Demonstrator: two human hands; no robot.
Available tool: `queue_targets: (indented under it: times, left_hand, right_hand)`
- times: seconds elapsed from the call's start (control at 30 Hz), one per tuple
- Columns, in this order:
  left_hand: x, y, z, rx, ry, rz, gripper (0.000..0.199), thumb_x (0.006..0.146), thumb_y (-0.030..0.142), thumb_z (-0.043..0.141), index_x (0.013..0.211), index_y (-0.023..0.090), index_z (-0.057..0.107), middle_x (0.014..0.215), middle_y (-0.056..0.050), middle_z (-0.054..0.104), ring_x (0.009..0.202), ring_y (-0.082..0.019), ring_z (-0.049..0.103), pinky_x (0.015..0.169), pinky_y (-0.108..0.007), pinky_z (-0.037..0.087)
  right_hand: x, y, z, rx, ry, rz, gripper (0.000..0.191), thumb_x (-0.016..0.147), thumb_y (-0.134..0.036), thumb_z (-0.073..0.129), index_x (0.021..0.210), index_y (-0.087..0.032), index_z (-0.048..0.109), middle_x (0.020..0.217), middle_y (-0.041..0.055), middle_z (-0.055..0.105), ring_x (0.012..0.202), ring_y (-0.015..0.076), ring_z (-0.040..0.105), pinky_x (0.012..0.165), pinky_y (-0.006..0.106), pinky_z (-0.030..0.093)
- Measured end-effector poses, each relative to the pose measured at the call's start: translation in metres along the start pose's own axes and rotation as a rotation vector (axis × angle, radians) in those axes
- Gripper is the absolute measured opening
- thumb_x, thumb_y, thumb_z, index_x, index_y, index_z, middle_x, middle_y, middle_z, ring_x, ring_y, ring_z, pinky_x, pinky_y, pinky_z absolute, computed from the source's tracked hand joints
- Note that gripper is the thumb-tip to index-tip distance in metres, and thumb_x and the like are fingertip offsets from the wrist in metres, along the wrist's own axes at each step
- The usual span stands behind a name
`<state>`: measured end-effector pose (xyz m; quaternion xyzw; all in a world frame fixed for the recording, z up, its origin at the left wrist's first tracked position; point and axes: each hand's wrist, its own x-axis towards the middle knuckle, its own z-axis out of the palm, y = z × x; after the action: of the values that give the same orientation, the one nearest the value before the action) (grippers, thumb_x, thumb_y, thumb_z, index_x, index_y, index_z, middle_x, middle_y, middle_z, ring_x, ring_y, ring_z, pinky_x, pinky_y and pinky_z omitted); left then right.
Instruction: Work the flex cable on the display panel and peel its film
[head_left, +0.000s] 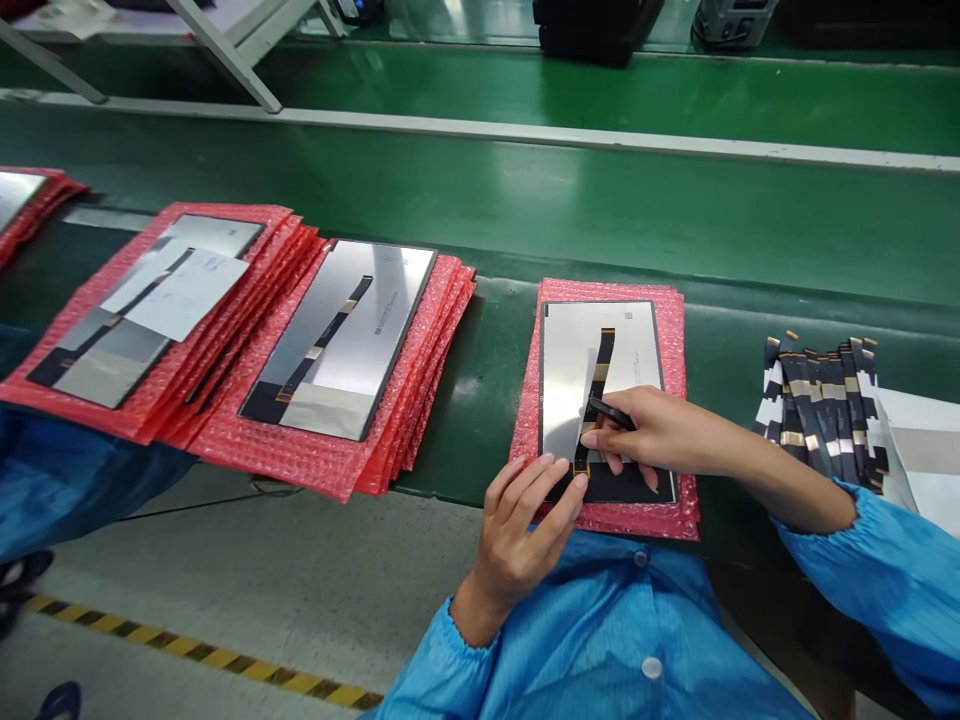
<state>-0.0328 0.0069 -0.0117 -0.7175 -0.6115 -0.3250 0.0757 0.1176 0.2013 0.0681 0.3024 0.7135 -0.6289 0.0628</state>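
- Display panel [570, 370]: silvery grey back, dark band at near end, lies flat on a red bubble-wrap sheet [675, 320] at near edge of green bench [525, 200].
- Flex cable [600, 375]: black with gold patches, runs down panel's middle.
- Left hand [517, 525]: fingers curled, tips pressing panel's near edge beside cable's gold end.
- Right hand [652, 435]: pinches a thin black tool [611, 412], tip on cable.
- Left: two stacks of panels on red wrap [352, 450].
- Right: bundle of spare flex cables [821, 410], well apart from panel.
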Motion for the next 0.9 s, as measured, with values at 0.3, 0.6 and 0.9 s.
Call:
queue_targets:
  times: [0.3, 0.6, 0.9]
  left_hand:
    - [-0.007, 0.006, 0.004, 0.102, -0.040, 0.003, 0.059, 0.086, 0.025, 0.069, 0.141, 0.032, 0.051, 0.126, -0.006, 0.069, 0.126, -0.024, 0.061, 0.104, -0.052, 0.053]
    - [-0.013, 0.016, 0.011, 0.023, -0.047, -0.120, 0.073, 0.084, 0.029, 0.070, 0.150, 0.034, 0.038, 0.131, -0.007, 0.066, 0.131, -0.030, 0.057, 0.103, -0.061, 0.052]
    - [-0.016, 0.014, 0.015, -0.034, 0.006, -0.167, 0.058, 0.089, 0.034, 0.061, 0.144, 0.043, 0.043, 0.132, -0.001, 0.065, 0.123, -0.030, 0.064, 0.103, -0.064, 0.052]
  right_hand:
    - [0.001, 0.000, 0.001, -0.083, -0.011, -0.013, 0.022, 0.088, -0.038, 0.057, 0.070, -0.026, 0.057, 0.064, -0.0074, 0.072, 0.024, 0.0038, 0.055, 0.030, 0.016, 0.041]
    - [-0.015, -0.008, -0.010, -0.247, 0.112, 0.037, 0.028, 0.086, -0.053, 0.059, 0.091, -0.027, 0.064, 0.060, -0.0087, 0.067, 0.033, 0.0071, 0.056, 0.034, 0.019, 0.038]
    - [-0.086, -0.005, 0.012, -0.265, 0.305, -0.076, 0.028, 0.093, -0.054, 0.052, 0.095, -0.028, 0.063, 0.075, -0.0056, 0.066, 0.064, 0.0122, 0.057, 0.059, 0.022, 0.042]
